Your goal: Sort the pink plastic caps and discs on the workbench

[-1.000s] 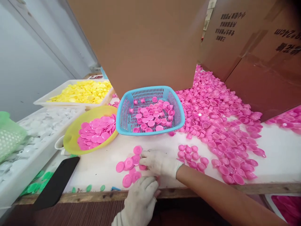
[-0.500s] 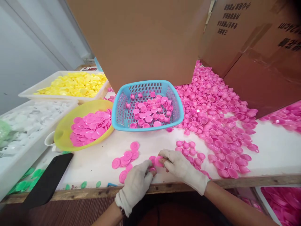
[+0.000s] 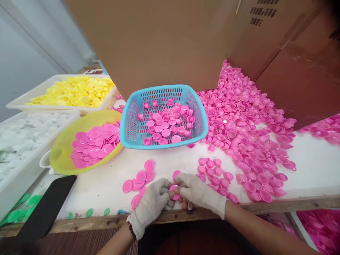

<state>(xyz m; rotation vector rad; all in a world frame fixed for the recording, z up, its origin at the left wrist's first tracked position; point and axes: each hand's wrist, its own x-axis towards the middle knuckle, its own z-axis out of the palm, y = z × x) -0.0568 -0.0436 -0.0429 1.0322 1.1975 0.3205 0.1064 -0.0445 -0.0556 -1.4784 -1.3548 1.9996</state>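
Head view: The left hand (image 3: 152,203) and the right hand (image 3: 200,193) meet at the near edge of the surface (image 3: 106,187). Both wear pale gloves with some fingertips exposed. The fingers of each hand are curled and nearly closed, pinching opposite sides of one pink disc (image 3: 174,192). The disc is located between the fingertips; whether a second part sits behind it cannot be determined, as the fingers hide that area.

A loose disc (image 3: 176,174) lies just beyond the fingertips. A group of flat discs (image 3: 140,178) lies to the left of and beyond the left hand. Small pink cups (image 3: 214,171) lie just beyond and to the right of the right hand. The blue basket (image 3: 159,146), containing pink pieces, stands farther out, ahead of both hands.

The step in hand is judged to be two-handed handling of the single disc. The next move calls for a steady fingertip pinch on its rim, with the fingers kept clear of the loose disc.
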